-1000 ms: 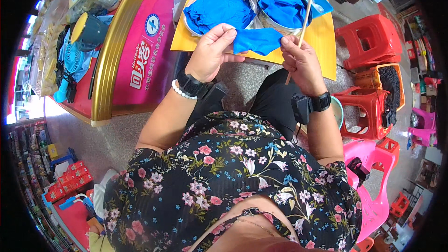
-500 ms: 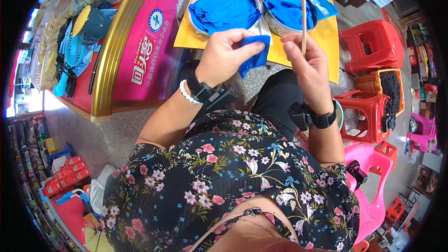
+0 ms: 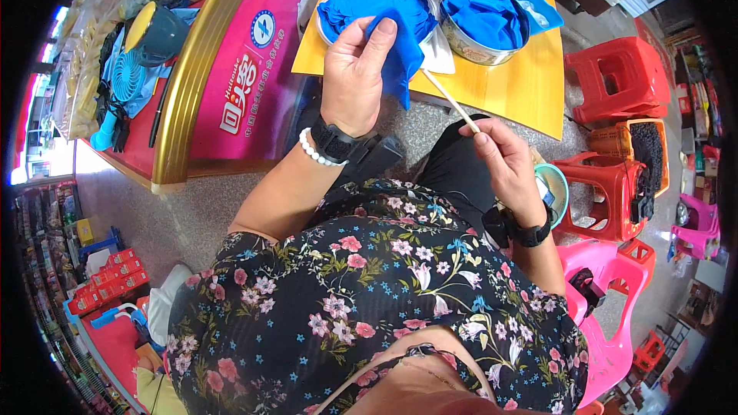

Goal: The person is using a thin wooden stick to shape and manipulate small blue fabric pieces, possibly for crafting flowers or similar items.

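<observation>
Between thumb and fingers, my left hand [image 3: 354,81] pinches a thin piece of blue cloth [image 3: 405,58] that hangs down on its right side. My right hand [image 3: 507,163], lower and farther right, grips a slim wooden stick [image 3: 452,100] near its lower end. The stick slants up and left, its far tip close to the cloth's edge; whether they touch I cannot tell. Behind my left hand, a heap of blue cloth pieces [image 3: 361,4] lies in a pale dish. More blue cloth [image 3: 484,11] fills a round tin [image 3: 492,54] to its right.
Both containers stand on a yellow table [image 3: 523,100], beside a light-blue plastic tray [image 3: 538,11]. A pink, gold-edged counter [image 3: 173,107] is at the left. Red stools [image 3: 615,81] and a pink chair [image 3: 607,330] stand at the right, near a turquoise-rimmed container [image 3: 561,192].
My left hand has turned upright, and the blue cloth has opened out and hangs longer. My right hand has moved down, tipping the stick from upright to a slant toward the cloth.
</observation>
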Available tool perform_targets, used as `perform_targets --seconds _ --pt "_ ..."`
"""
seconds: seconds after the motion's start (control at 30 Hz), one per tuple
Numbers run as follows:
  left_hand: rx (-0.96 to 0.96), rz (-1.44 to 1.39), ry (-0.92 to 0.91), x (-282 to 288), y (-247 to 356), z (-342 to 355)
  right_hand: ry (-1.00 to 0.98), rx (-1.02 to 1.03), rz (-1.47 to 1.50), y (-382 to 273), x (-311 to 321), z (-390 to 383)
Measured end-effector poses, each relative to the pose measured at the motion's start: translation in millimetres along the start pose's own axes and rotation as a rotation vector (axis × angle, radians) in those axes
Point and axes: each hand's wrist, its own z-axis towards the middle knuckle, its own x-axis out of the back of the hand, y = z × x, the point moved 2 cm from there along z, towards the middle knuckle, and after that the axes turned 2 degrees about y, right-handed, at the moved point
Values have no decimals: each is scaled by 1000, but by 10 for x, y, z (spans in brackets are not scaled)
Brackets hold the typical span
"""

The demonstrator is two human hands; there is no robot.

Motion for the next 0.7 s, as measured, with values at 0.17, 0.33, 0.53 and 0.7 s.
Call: perform_targets --seconds 0.17,0.33,0.53,0.7 --pt "-121 40 72 -69 19 -44 -3 -32 73 -14 -74 5" --pt "-237 211 53 -140 32 -118 37 -18 83 -6 -152 32" --pt "-239 296 27 -168 29 -176 15 -55 243 -37 -223 92" --pt "-251 385 35 -194 -92 -204 -6 -98 362 -128 -297 186"
